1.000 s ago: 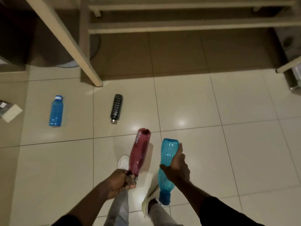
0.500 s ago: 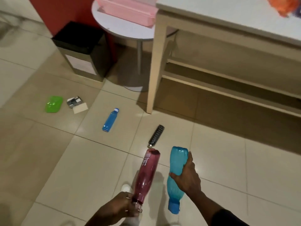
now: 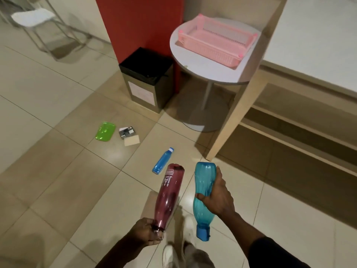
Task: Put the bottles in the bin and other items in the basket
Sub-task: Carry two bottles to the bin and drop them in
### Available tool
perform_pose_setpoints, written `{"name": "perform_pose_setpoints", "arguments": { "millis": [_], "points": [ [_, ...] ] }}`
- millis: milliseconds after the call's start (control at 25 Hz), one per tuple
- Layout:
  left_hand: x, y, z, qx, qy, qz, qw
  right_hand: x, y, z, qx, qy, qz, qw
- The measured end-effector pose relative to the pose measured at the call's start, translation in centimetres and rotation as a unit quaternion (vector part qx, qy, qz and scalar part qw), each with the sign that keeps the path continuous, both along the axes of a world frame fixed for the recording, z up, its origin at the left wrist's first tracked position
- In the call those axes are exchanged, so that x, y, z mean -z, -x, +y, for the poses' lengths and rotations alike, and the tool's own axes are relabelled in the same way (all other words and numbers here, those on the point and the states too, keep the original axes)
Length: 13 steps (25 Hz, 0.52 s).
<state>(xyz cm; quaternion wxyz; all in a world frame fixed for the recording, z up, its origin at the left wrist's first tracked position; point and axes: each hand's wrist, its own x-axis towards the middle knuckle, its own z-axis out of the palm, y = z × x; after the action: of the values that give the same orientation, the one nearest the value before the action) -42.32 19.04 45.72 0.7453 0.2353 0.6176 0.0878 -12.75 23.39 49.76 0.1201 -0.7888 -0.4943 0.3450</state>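
your l hand [image 3: 146, 232] is curled tight round the neck end of the maroon bottle [image 3: 170, 192]. the cap is hidden in the fist and the base points fwd, away from you. your r hand [image 3: 217, 198] is wrapped round the waist of the teal bottle [image 3: 203, 180], w/ its blue cap hanging down toward you and its base fwd. both bottles are off the floor, side by side w/ a gap btwn them, not touching.

a small blue bottle [image 3: 162, 160] lies on its side on the tiles, in view just past the maroon base, white cap pointing away. further left on the floor is a green lid [image 3: 105, 131]. near it is a small packet [image 3: 126, 131], w/ a beige card [image 3: 132, 141] right against it.

the bin [image 3: 146, 84] stands ahead on the floor against the red pillar [image 3: 139, 26]. it has a black liner, an open top & a white label on the front. just right of it is the round table [image 3: 202, 68], w/ the pink basket [image 3: 216, 45] sitting on top. a wooden table leg [image 3: 231, 117] comes down right of that. there's a chair [image 3: 34, 18] far left, blurred. a white shoe [image 3: 170, 254] shows btwn your arms, also blurred.
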Motion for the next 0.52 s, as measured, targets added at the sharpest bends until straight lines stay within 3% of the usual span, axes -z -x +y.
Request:
{"name": "perform_pose_setpoints", "arguments": {
  "millis": [200,520],
  "points": [
    [1.5,1.5,7.7,-0.083,0.058,-0.058,0.993,0.7,0.3,10.3,-0.020,-0.014,0.028,0.999],
    [-1.3,2.5,22.2,-0.211,-0.054,0.101,0.971,0.5,1.8,28.2,-0.097,-0.030,0.057,0.993]
  ]
}}
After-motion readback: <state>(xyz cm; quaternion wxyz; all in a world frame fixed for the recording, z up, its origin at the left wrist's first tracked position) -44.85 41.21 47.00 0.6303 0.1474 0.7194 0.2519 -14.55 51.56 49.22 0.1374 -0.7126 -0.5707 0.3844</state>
